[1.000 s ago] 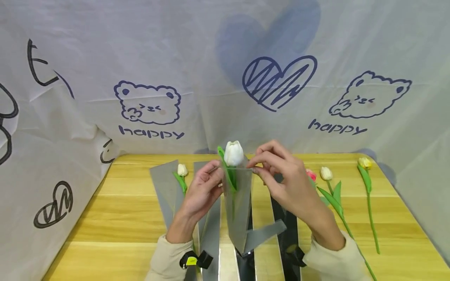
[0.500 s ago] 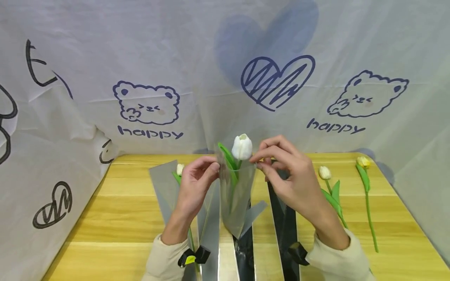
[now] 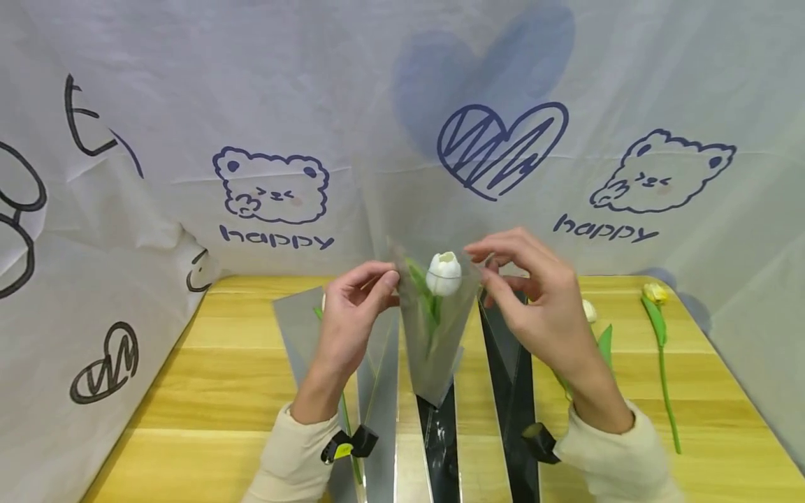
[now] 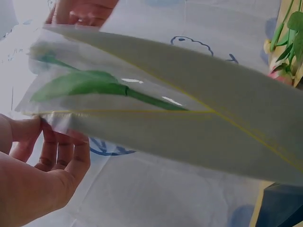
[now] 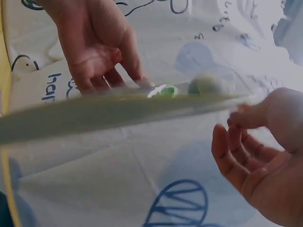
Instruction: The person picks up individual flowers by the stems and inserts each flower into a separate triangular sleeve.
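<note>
A white tulip (image 3: pixel 444 274) stands inside a grey flower sleeve (image 3: pixel 434 370) held up over the table, its bloom partly behind the clear front's upper edge. In the left wrist view, the sleeve's clear panel has thin gold lines, and the green leaf (image 4: pixel 78 85) and stem show through. My left hand (image 3: pixel 352 321) pinches the sleeve's left edge near the top between thumb and index finger. At the right top edge, my right hand (image 3: pixel 534 293) pinches with thumb and fingertips, the other fingers bent loosely.
Flat grey sleeves (image 3: pixel 377 433) lie at left with a tulip stem (image 3: pixel 357 467) over them. Black sleeves (image 3: pixel 511 398) lie in the middle and right of the wooden table (image 3: pixel 207 391). A yellow tulip (image 3: pixel 655 293) lies far right, and another white tulip (image 3: pixel 588 311) is partly hidden behind my right hand.
The sleeve has risen and shifted right, its mouth spread wider. The tulip's bloom, earlier above the front edge, now sits lower in the sleeve. My hands have moved up and slightly apart.
</note>
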Motion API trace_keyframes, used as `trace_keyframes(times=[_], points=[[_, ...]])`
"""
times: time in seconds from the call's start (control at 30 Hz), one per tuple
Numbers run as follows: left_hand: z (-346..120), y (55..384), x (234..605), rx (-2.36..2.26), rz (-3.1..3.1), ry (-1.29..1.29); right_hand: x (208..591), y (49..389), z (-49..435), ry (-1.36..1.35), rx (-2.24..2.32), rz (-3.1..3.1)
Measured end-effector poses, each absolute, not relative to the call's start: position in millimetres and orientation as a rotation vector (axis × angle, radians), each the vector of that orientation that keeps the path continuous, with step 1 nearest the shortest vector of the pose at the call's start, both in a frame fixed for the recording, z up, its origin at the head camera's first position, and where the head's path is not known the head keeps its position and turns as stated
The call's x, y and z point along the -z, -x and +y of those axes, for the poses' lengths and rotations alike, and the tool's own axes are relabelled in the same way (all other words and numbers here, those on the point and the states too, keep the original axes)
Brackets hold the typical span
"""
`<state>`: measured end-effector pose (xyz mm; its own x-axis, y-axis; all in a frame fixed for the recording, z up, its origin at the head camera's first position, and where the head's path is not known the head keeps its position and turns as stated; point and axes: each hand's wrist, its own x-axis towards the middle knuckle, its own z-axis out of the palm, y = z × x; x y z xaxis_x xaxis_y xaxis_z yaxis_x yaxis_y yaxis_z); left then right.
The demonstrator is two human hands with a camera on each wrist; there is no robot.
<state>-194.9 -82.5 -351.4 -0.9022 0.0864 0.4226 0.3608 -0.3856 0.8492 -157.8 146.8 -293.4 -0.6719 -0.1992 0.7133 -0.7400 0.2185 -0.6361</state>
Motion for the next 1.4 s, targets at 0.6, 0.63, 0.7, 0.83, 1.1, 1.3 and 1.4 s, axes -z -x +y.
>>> trace_keyframes(times=[0.6, 0.63, 0.7, 0.83, 1.1, 1.3, 1.4], points=[[-86, 190, 390, 2.328, -1.929, 0.55, 387, 150, 142, -0.45, -1.696, -2.106], [-88, 189, 395, 2.286, -1.985, 0.575, 387, 150, 143, -0.45, -1.7, -2.091], [-90, 188, 403, 2.218, -2.054, 0.618, 387, 151, 144, -0.448, -1.705, -2.064], [-88, 188, 406, 2.141, -2.057, 0.639, 383, 152, 145, -0.447, -1.714, -2.036], [-84, 192, 377, 2.111, -1.923, 0.648, 356, 159, 145, -0.453, -1.699, -1.991], [-79, 195, 360, 2.059, -1.924, 0.679, 338, 163, 144, -0.468, -1.68, -1.956], [-79, 194, 363, 2.078, -1.94, 0.65, 340, 164, 144, -0.463, -1.685, -1.972]])
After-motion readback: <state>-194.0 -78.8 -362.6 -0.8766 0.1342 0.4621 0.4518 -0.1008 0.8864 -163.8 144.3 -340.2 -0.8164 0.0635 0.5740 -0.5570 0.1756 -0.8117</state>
